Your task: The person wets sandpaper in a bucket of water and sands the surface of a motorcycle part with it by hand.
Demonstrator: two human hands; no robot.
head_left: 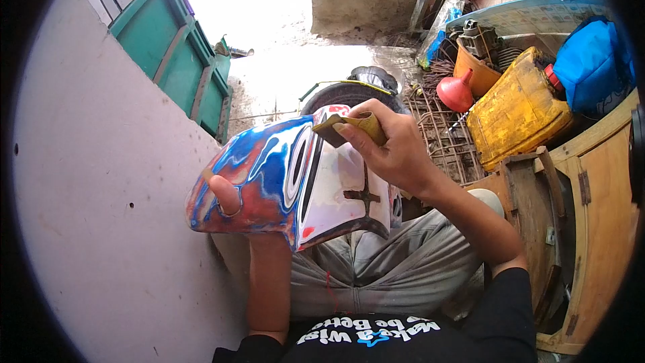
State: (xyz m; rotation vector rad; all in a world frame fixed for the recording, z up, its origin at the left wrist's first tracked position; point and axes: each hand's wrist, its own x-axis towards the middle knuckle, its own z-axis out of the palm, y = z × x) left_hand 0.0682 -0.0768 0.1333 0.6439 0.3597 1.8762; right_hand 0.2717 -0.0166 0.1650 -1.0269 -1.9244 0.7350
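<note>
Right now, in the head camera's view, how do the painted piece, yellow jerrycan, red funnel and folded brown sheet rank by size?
1. Painted piece
2. Yellow jerrycan
3. Red funnel and folded brown sheet: too alike to rank; sheet partly covered.

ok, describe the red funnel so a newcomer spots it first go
On the person's right, find the big grimy yellow jerrycan. Just left of it, near the orange bucket, is the red funnel. Its wide body tapers to a narrow spout, unlike the small red cap beside the blue bag.
</note>
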